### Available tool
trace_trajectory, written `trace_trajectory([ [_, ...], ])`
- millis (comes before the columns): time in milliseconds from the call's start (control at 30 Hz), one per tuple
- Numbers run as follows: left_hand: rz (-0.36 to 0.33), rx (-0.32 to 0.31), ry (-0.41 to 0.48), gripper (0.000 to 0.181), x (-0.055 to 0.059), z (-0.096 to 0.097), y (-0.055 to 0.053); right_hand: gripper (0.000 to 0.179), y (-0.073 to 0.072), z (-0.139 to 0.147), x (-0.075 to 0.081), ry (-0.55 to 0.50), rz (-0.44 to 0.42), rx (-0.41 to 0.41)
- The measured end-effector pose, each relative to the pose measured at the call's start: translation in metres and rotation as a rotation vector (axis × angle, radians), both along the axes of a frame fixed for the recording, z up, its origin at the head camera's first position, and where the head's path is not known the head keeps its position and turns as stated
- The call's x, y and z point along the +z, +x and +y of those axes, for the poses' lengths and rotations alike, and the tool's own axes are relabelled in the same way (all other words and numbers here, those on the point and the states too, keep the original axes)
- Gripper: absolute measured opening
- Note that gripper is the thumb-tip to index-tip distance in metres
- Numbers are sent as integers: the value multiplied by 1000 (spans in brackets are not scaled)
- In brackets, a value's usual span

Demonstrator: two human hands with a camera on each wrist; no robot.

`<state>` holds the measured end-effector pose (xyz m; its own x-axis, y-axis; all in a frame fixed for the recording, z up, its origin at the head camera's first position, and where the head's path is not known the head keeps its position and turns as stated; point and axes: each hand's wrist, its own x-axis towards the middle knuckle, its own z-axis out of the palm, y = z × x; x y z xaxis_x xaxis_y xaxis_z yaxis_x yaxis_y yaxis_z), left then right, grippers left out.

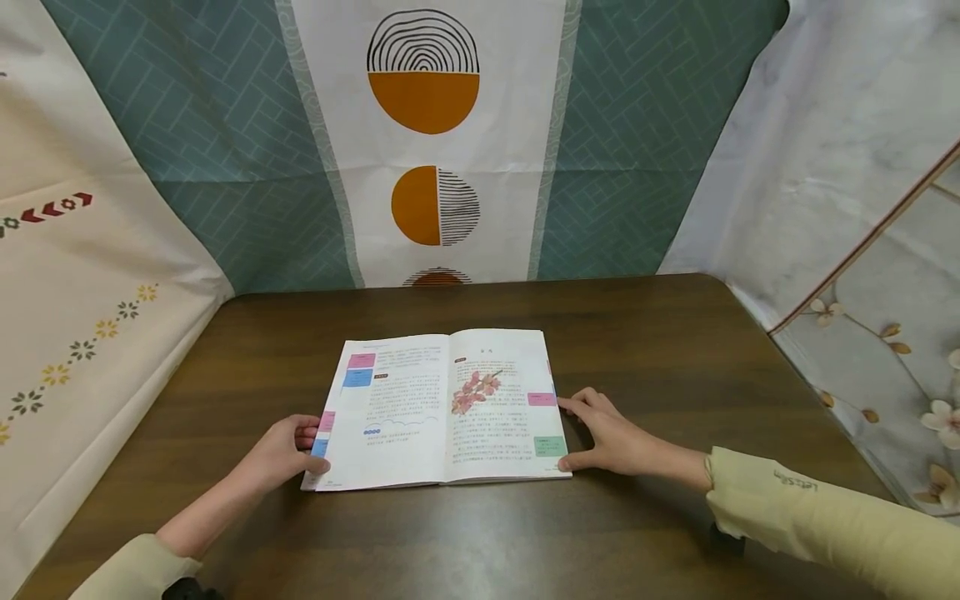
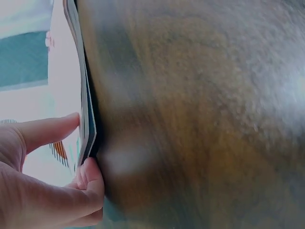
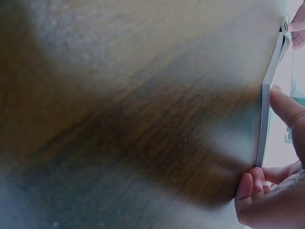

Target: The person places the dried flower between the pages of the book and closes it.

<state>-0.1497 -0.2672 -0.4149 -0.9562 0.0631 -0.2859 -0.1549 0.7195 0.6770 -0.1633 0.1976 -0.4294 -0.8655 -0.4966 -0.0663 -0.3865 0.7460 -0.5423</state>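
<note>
An open book (image 1: 408,462) lies on the brown table, with printed text on both pages and a pink flower picture on the right one. My left hand (image 1: 279,454) holds its lower left edge, thumb on the page and fingers curled at the side. In the left wrist view, the book's cover and page edges (image 2: 87,114) show between thumb and fingers. At the lower right corner, my right hand (image 1: 611,437) grips the book, thumb on the page corner and index finger at the side edge. Its other fingers (image 3: 245,191) curl low by the tabletop.
Pink, blue and green sticky notes (image 1: 357,377) mark the pages. The wooden table (image 1: 637,350) extends around the book. Behind it hangs a patterned teal and white cloth (image 1: 510,167), with a cream cloth (image 1: 90,275) at left and a floral marbled one (image 1: 840,208) at right.
</note>
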Motion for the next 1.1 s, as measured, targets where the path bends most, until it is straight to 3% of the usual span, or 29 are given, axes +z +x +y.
trace_trajectory([
  [233, 5, -26, 64, 72, 10, -5, 0, 94, 0, 4, -5, -22, 15, 11],
  [567, 37, -134, 207, 82, 45, -5, 0, 95, -3, 8, -11, -115, -34, 6],
  [667, 103, -215, 227, 90, 54, -3, -2, 96, -3, 9, -11, -123, -47, 6],
  [733, 178, -295, 200, 85, 61, -1, -5, 96, -4, 9, -11, -125, -47, 8],
  [900, 349, -434, 62, 50, 82, 4, -16, 96, -4, 10, -11, -126, -53, 6],
  [1100, 480, -559, -56, 50, 93, 12, -37, 97, -5, 10, -12, -121, -58, 10],
])
